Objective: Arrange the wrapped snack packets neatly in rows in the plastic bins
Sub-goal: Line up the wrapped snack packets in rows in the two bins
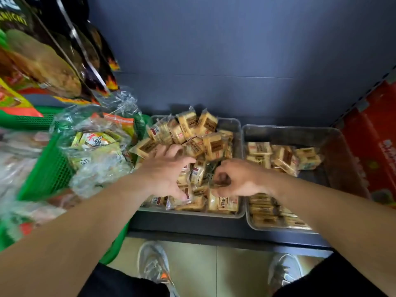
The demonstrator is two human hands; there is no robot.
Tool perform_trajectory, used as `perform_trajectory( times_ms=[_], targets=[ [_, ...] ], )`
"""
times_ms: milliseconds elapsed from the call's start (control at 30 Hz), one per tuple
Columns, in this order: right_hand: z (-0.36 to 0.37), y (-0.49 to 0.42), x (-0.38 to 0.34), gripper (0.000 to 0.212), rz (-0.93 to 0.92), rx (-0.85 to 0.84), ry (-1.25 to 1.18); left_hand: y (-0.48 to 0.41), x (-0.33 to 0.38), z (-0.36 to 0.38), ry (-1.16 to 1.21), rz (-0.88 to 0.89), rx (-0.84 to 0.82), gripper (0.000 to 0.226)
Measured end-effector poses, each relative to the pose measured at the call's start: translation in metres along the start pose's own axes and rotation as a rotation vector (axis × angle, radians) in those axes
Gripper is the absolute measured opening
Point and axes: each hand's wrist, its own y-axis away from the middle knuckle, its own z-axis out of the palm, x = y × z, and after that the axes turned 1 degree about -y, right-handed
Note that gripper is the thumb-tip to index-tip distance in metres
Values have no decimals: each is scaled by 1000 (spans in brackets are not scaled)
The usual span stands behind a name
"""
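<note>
Both hands are down in the same bin. My left hand (pixel 165 168) lies palm-down over a heap of tan, clear-wrapped snack packets (pixel 199 136), fingers spread and bent, thumb pressed to a wrapper near the front, so a clutch of them sits gripped between thumb and fingers. My right hand (pixel 237 179) is just beside it, fingers curled tight, pinching a single packet (pixel 212 179) at the fingertips; blur keeps me from telling how that packet lies.

The heap fills the grey rectangular plastic left bin (pixel 237 123) in a jumble, tilted every way and piled above the rim at the back; a few lie flat along its front edge. Just beside it stands the matching grey right bin (pixel 289 131); a loose cluster (pixel 282 157) of the same packets sits toward its back, neat rows (pixel 272 213) lie along its front, and its grey bottom shows at the right side.

To my left a green mesh plastic basket (pixel 49 168) holds crinkled clear bags of yellow-green packets (pixel 96 144); dark glossy flame-printed bags (pixel 90 56) hang above it; a red carton (pixel 377 146) stands at the far right; a dark blue panel (pixel 235 50) backs the shelf; below, my grey sneakers (pixel 152 262) stand on pale tile.
</note>
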Motion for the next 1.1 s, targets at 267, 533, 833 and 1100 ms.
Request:
perform_trajectory(
  times_ms=[267,533,833,1100],
  targets=[
    [5,-37,-7,54,-34,92,-219,0,-15,-7,1,-79,-12,90],
    [-1,-38,-18,45,-75,-59,-477,7,-24,-10,83,-98,-43,64],
    [-4,-22,-29,57,-91,-52,-458,3,-30,-12,364,-38,29,64],
    [-2,-23,-14,31,-86,30,-567,-6,-6,3,184,17,81,62]
  ],
)
